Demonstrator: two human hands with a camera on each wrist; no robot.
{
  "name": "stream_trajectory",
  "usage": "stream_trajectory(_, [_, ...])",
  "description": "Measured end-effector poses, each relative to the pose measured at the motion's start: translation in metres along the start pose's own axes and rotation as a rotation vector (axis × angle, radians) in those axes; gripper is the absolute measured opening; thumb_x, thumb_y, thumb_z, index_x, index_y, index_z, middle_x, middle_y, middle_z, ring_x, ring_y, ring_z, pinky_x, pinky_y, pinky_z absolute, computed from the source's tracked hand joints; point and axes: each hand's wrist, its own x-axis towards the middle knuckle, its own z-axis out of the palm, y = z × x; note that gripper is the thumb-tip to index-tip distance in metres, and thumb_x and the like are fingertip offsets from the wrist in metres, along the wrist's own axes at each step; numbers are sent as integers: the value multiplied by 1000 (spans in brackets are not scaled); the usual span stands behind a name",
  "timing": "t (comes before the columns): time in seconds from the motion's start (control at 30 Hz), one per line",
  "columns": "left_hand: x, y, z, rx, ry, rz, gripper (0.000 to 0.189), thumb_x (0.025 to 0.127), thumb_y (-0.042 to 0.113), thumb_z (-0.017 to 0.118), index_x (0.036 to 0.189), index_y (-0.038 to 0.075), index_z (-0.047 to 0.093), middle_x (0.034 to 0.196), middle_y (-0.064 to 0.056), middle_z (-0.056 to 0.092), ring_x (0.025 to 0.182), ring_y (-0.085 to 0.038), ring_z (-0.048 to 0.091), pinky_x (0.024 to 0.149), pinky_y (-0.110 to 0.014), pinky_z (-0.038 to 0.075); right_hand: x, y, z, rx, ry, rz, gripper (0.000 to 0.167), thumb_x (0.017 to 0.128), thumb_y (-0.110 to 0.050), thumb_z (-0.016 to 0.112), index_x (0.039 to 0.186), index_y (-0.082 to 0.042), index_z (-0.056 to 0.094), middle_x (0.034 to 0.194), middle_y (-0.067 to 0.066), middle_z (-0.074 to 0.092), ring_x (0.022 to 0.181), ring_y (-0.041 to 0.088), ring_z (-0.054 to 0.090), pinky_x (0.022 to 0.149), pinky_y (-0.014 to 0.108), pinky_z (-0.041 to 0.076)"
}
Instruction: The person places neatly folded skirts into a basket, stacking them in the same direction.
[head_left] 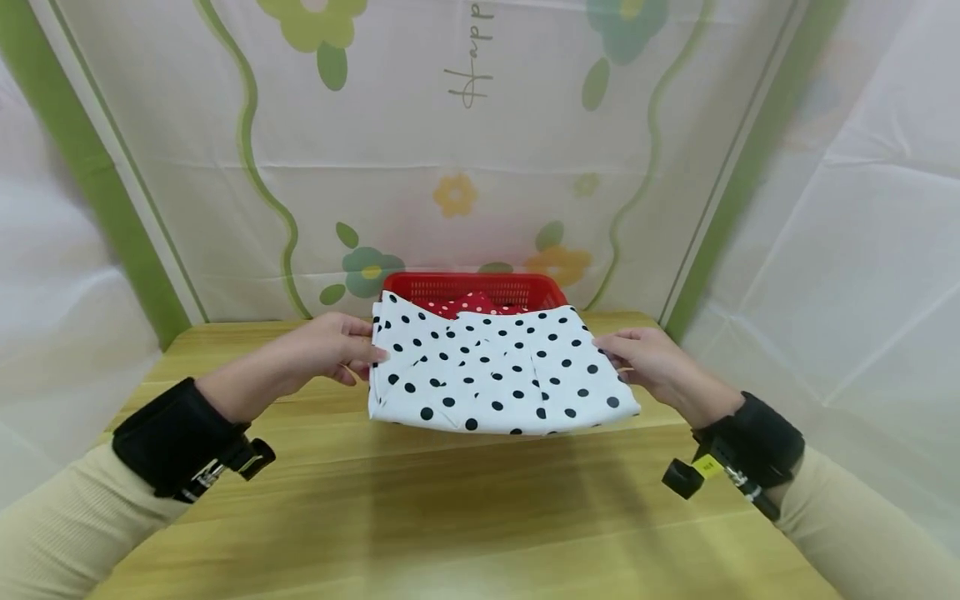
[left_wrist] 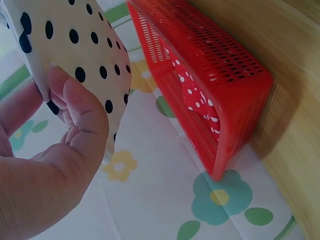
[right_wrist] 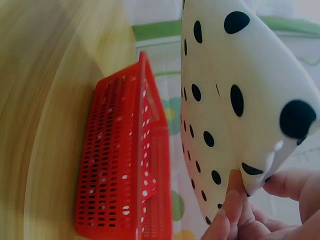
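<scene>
A folded white cloth with black polka dots (head_left: 487, 367) is held up above the table, between both hands and in front of the red basket. At its left edge my left hand (head_left: 341, 346) pinches the fabric between thumb and fingers. The right hand (head_left: 645, 358) pinches the opposite edge the same way, as the right wrist view also shows. Behind the cloth stands a red perforated plastic basket (left_wrist: 240, 105). Inside it lies a red cloth with white dots (left_wrist: 192, 95), partly hidden in the head view by the white cloth.
The wooden table (head_left: 450, 517) extends in front of the basket. A white curtain with flower prints (head_left: 457, 142) hangs right behind the basket, and more white fabric flanks both sides. Black straps with small cameras sit on both wrists.
</scene>
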Motion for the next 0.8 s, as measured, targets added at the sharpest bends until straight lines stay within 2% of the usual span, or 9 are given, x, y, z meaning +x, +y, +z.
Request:
stream_trajectory(0.07, [-2,4,1,2,4,-3,43,96,15,59,129,-11,52,91,-5,71,79,-18,63,67,-28,51,-1,-1,1,-19,15,3,33,98,-21,59,111,9,60,77,-1,61,73,11,58,66,24,52])
stream_trajectory(0.2, [13,4,2,-2,25,-27,41,96,14,60,127,-11,52,83,-1,68,71,-12,60,66,-26,50,16,2,1,-18,38,7,32,98,-22,57,109,8,60,78,-1,59,73,11,57,67,24,51])
stream_trajectory(0.33, [24,4,5,-27,43,-51,40,95,11,60,127,-11,51,66,2,52,60,-10,48,61,-23,46,28,6,-2,15,38,11,31,99,-21,56,109,8,59,78,-2,59,73,12,56,67,23,50])
stream_trajectory(0.43, [30,3,6,-49,55,-67,41,95,10,61,128,-11,50,60,2,42,56,-10,40,56,-22,40,34,9,-3,40,42,19,29,99,-21,55,109,7,58,78,-1,59,74,13,55,67,23,50])
stream_trajectory(0.57, [37,-1,7,-76,98,-97,44,94,11,62,131,-9,49,58,2,41,52,-11,37,53,-22,35,42,13,-2,70,44,34,26,100,-20,53,107,5,57,80,0,58,74,13,54,66,23,50])
stream_trajectory(0.8, [47,-8,10,-101,175,-135,52,95,13,62,139,-8,44,65,-1,45,52,-12,41,53,-21,39,51,16,2,126,56,58,20,99,-17,53,103,2,59,78,-1,59,71,11,55,64,23,49])
